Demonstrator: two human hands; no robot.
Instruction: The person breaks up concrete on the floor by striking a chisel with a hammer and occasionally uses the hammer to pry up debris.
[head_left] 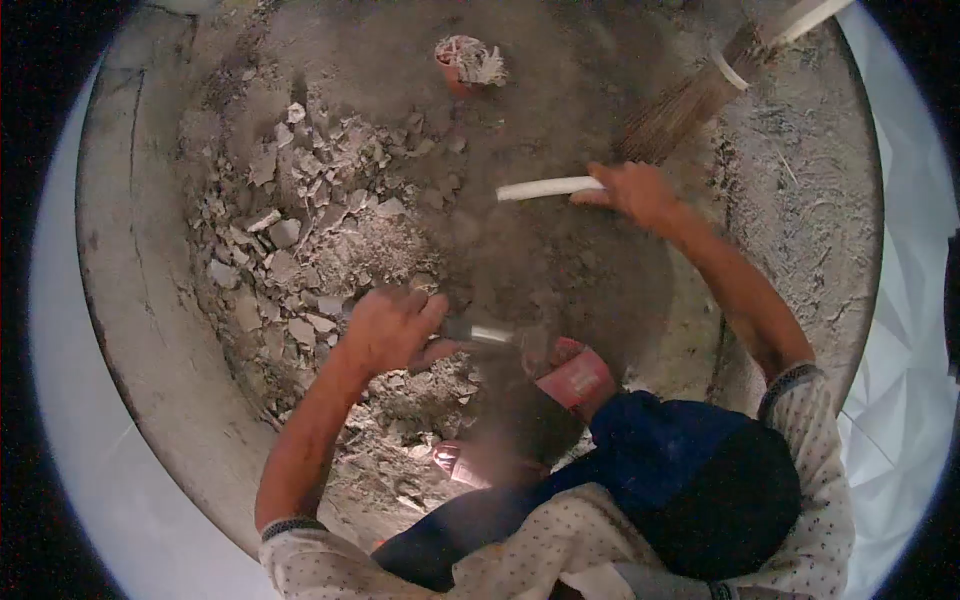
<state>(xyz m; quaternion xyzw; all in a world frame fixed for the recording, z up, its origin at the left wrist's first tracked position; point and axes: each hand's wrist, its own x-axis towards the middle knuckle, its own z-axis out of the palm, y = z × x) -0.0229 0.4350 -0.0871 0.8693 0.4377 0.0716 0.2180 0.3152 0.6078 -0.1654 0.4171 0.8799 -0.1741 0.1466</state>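
My left hand [392,328] is closed around the dark handle of a hand tool [490,334] with a bright metal collar. The tool's far end blurs into the dust beside my foot, so I cannot tell its kind. Up and to the right, my right hand [640,192] grips one end of a pale stick [545,188], which points left across the dusty ground. Just beyond that hand lies a broom [685,108] with brown bristles and a white handle. Broken chips and rubble [320,225] are heaped beyond and to the left of my left hand.
A small reddish pot [465,80] filled with whitish strands stands at the far side. My feet, in red sandals [578,378], are close below the tool. A curved concrete rim [110,250] borders the ground on the left, and white sheeting [900,450] lies outside on the right.
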